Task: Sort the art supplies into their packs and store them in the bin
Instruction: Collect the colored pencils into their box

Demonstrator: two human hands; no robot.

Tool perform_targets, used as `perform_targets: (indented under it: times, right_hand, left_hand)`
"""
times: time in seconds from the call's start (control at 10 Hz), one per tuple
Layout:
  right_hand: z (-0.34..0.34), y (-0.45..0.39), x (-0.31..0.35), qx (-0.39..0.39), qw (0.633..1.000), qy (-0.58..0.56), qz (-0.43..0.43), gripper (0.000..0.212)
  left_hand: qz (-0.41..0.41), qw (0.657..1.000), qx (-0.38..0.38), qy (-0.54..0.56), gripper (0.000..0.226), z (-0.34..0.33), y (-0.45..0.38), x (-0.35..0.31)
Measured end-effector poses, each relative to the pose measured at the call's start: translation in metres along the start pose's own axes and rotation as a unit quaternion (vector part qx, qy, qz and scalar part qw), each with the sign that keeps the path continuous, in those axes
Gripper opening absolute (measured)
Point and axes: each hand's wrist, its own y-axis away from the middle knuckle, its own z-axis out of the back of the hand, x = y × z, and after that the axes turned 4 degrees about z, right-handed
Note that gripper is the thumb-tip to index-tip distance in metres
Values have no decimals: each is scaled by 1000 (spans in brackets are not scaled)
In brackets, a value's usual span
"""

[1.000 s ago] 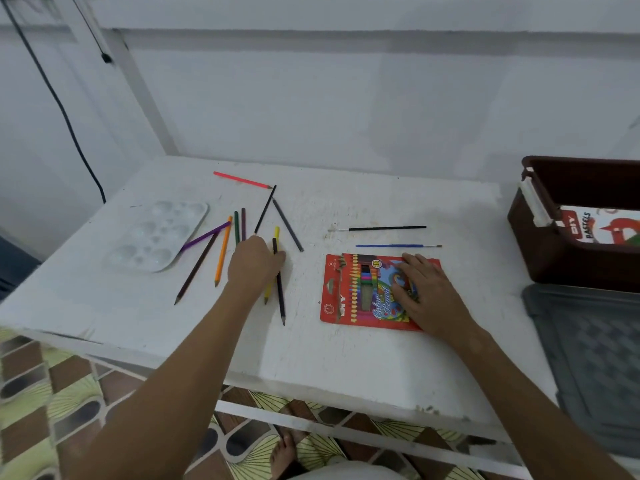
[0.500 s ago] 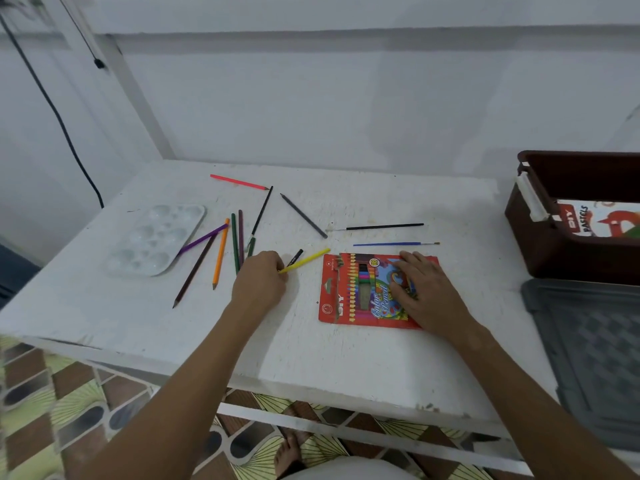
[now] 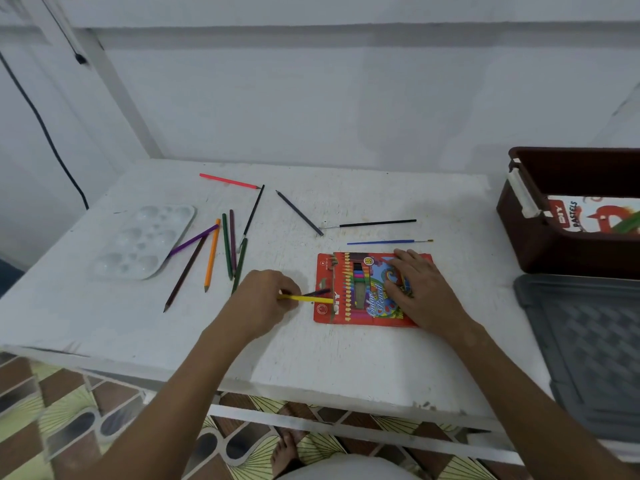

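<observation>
Loose coloured pencils on the white table (image 3: 346, 358): eight. Paintbrushes: three. Palette (image 3: 142, 242): one. Colour-pencil pack (image 3: 349, 289): one, red, pressed flat under the right hand (image 3: 420, 289). Brown bin (image 3: 540, 244): one, right of the pack, pastels box inside. Left hand (image 3: 263, 299) pinches a yellow pencil (image 3: 308, 299) and a dark pencil (image 3: 320, 292); since half a second ago their tips have reached the pack's left edge.
</observation>
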Motion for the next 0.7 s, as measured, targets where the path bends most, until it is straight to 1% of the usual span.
perform_targets:
  times: [0.1,0.2,0.3,0.4,0.5,0.6,0.7]
  right_hand:
    - [1,0,1,0,1000,-1,-1,52]
    - [1,0,1,4,1000,-4,-2,53]
    - [2,0,0,11,1000,-13,-4,53]
    - [3,0,0,19,1000,-13,-9,54]
    - [2,0,-1,16,1000,-13,-11,54]
    - [2,-1,-1,17,1000,-12,-12,55]
    - [1,-1,-2,16,1000,-9,-13,55]
  left_hand:
    - [-62,997,30,18,16,-8,-4,-8]
    - [-125,992,29,-12,21,-17,-14,-22]
    - [-148,989,0,-27,20,-24,-20,-33]
    - [-128,992,-14,-3,23,-26,-18,-30]
    - [-90,996,4,8,27,-22,-14,-18]
    - [-73,997,15,-11,34,-16,-10,-7]
    - [-65,997,41,-28,46,-13,-8,-2]
